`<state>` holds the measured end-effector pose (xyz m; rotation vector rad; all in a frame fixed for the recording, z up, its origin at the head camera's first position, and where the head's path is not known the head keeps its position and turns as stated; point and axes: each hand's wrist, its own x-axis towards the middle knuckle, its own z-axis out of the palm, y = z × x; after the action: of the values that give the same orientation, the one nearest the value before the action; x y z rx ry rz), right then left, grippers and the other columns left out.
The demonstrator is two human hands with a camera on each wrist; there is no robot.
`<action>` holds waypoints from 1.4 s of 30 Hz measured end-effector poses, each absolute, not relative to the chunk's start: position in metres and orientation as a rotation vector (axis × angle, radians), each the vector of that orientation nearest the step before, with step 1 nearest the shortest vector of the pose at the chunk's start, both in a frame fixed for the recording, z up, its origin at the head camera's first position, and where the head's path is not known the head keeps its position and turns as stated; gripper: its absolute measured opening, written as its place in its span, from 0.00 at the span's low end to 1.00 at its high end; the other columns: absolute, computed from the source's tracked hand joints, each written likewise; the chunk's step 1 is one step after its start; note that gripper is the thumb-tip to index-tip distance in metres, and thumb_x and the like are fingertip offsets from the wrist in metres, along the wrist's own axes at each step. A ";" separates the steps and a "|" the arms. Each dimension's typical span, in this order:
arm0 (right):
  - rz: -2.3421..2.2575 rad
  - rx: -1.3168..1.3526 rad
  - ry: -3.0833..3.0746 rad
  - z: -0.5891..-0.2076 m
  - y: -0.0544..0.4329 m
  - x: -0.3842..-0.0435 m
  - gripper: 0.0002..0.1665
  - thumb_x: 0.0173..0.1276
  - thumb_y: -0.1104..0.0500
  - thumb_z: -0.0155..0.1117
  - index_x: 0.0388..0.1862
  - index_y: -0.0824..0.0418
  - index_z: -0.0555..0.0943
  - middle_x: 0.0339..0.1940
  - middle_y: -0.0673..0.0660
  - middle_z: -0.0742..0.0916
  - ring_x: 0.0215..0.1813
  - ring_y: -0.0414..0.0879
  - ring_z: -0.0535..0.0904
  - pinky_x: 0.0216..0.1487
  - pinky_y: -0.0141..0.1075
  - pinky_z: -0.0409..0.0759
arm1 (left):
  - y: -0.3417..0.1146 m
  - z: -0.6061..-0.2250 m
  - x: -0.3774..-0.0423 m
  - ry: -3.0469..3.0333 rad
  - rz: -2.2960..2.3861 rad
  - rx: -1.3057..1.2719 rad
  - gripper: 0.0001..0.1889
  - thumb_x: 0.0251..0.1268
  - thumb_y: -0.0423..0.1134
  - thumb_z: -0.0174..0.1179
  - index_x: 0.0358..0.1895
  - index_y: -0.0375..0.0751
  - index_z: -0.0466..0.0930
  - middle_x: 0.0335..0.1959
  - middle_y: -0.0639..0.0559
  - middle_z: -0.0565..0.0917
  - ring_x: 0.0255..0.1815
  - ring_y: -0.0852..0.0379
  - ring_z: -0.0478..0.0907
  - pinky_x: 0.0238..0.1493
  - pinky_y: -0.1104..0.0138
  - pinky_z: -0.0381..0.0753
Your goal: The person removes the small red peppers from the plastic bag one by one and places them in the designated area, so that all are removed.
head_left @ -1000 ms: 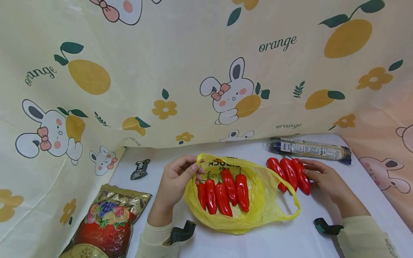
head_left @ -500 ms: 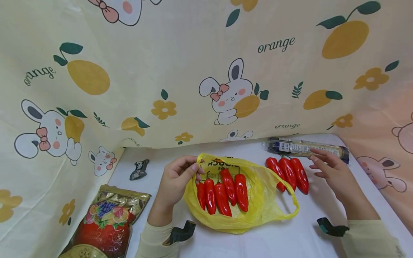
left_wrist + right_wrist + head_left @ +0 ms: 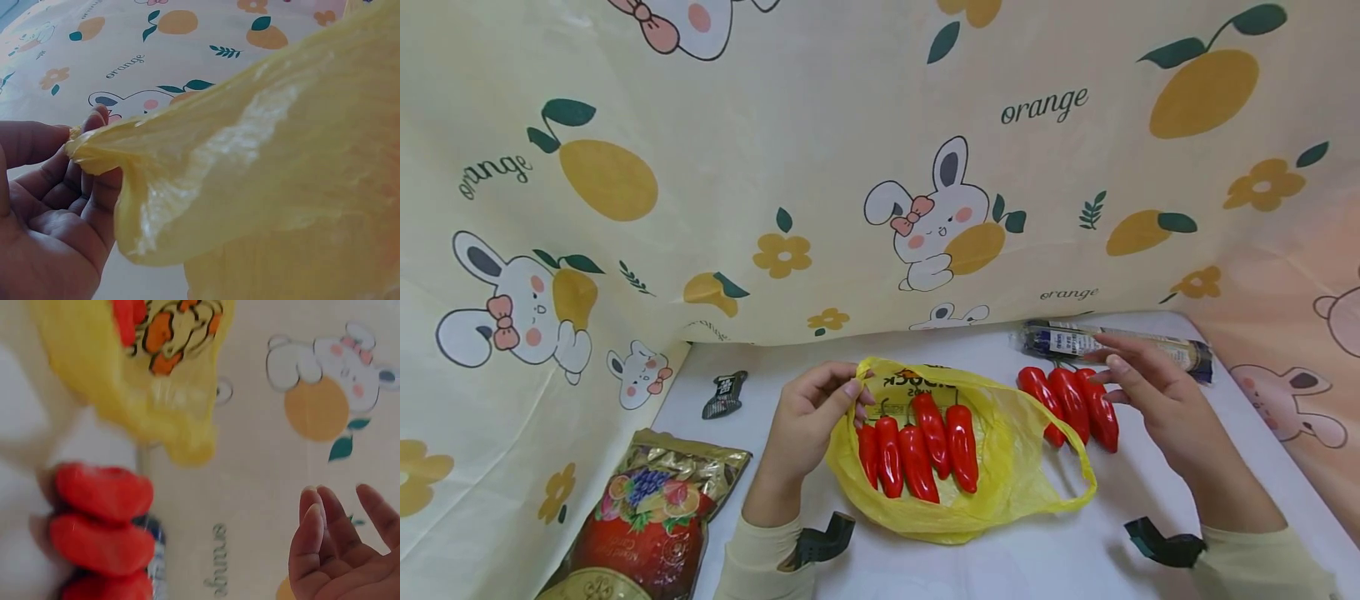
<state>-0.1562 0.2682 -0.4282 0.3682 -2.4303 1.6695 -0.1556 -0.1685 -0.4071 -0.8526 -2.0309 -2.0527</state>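
Observation:
In the head view my left hand pinches the left rim of a yellow plastic bag, holding its mouth wide. Several glossy red chili peppers lie inside. The left wrist view shows thumb and fingers of the left hand gathering the edge of the bag. Three more red chili peppers lie side by side to the right of the bag, partly behind its handle loop. Over the rightmost one hovers my right hand, fingers extended and holding nothing. In the right wrist view, the right hand is apart from those peppers.
A long packet with dark blue ends lies along the back, behind the right hand. On the left are a small black wrapped piece and a large red and gold candy bag. A printed cloth hangs behind the white table.
My right hand was at the rightmost loose pepper, lifted away to the right, then came back left above it. The left hand keeps its hold on the bag, and the peppers stay put.

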 end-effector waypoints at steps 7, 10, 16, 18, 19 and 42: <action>1.710 0.501 -2.430 -0.419 0.245 -0.144 0.28 0.87 0.63 0.54 0.82 0.52 0.72 0.66 0.49 0.83 0.58 0.44 0.85 0.53 0.35 0.87 | -0.168 -0.406 -0.155 -2.022 -2.065 -0.852 0.09 0.80 0.22 0.54 0.54 0.20 0.80 0.38 0.30 0.84 0.37 0.53 0.82 0.40 0.66 0.89; 1.771 0.532 -2.440 -0.417 0.233 -0.140 0.27 0.87 0.62 0.55 0.82 0.55 0.72 0.67 0.53 0.83 0.59 0.46 0.85 0.54 0.38 0.88 | -0.169 -0.406 -0.155 -2.018 -2.064 -0.856 0.09 0.80 0.21 0.54 0.54 0.19 0.79 0.38 0.29 0.84 0.37 0.53 0.82 0.40 0.66 0.89; 1.898 0.626 -2.460 -0.422 0.210 -0.135 0.25 0.88 0.63 0.54 0.79 0.61 0.73 0.66 0.59 0.83 0.59 0.51 0.85 0.56 0.39 0.87 | -0.169 -0.406 -0.155 -2.022 -2.061 -0.850 0.09 0.80 0.21 0.54 0.54 0.19 0.80 0.38 0.30 0.84 0.37 0.53 0.83 0.40 0.67 0.89; 1.932 0.643 -2.463 -0.426 0.202 -0.134 0.24 0.87 0.63 0.55 0.78 0.63 0.73 0.66 0.61 0.84 0.58 0.50 0.85 0.55 0.40 0.87 | -0.169 -0.406 -0.155 -2.021 -2.058 -0.853 0.09 0.80 0.21 0.54 0.54 0.19 0.80 0.38 0.30 0.84 0.37 0.53 0.83 0.40 0.67 0.89; 1.941 0.650 -2.465 -0.428 0.198 -0.134 0.24 0.87 0.63 0.55 0.77 0.64 0.73 0.65 0.61 0.84 0.58 0.50 0.85 0.55 0.40 0.87 | -0.169 -0.406 -0.155 -2.021 -2.055 -0.856 0.09 0.80 0.21 0.54 0.54 0.19 0.80 0.38 0.30 0.84 0.37 0.53 0.83 0.40 0.67 0.89; 1.915 0.517 -2.675 -0.480 0.148 -0.141 0.35 0.77 0.52 0.73 0.78 0.56 0.75 0.72 0.65 0.79 0.69 0.65 0.76 0.61 0.48 0.83 | -0.168 -0.406 -0.155 -2.017 -2.058 -0.875 0.09 0.80 0.21 0.54 0.54 0.18 0.79 0.38 0.30 0.84 0.38 0.52 0.83 0.41 0.66 0.89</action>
<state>-0.1408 0.1476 -0.4797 0.5169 -2.6753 1.9146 -0.1554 -0.1683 -0.4059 -0.8753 -2.0166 -2.0582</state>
